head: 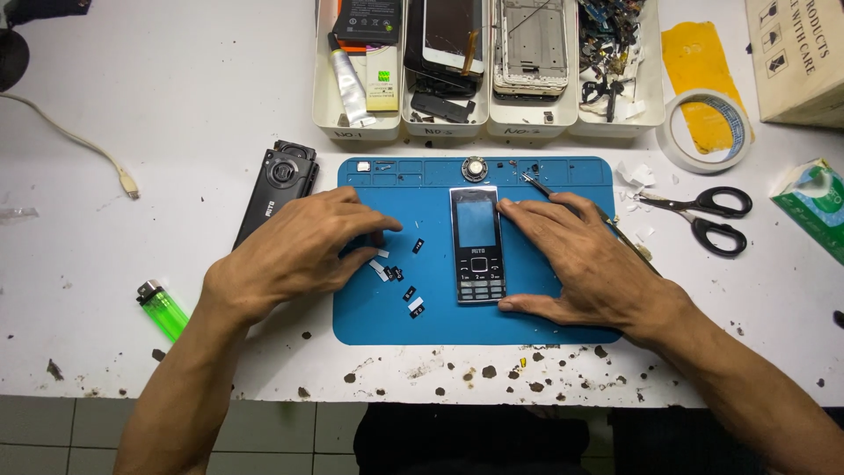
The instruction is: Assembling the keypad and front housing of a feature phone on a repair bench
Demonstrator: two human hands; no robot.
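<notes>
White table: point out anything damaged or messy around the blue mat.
The white table has dark chipped pits along its front edge. Small black key pieces lie scattered on the blue rubber mat beside the silver keypad phone front. Paper scraps litter the mat's right corner.

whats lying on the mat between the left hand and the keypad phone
In the head view, several small black and white parts lie scattered on the blue mat between the left hand and the keypad phone.

A phone repair workshop: a scuffed white counter (176, 114) carries a blue rubber work mat (545, 312), and at the far edge stand white plastic trays (327, 105) filled with cracked phone screens (450, 35), bare phone frames (531, 44) and loose small parts (611, 35).
</notes>
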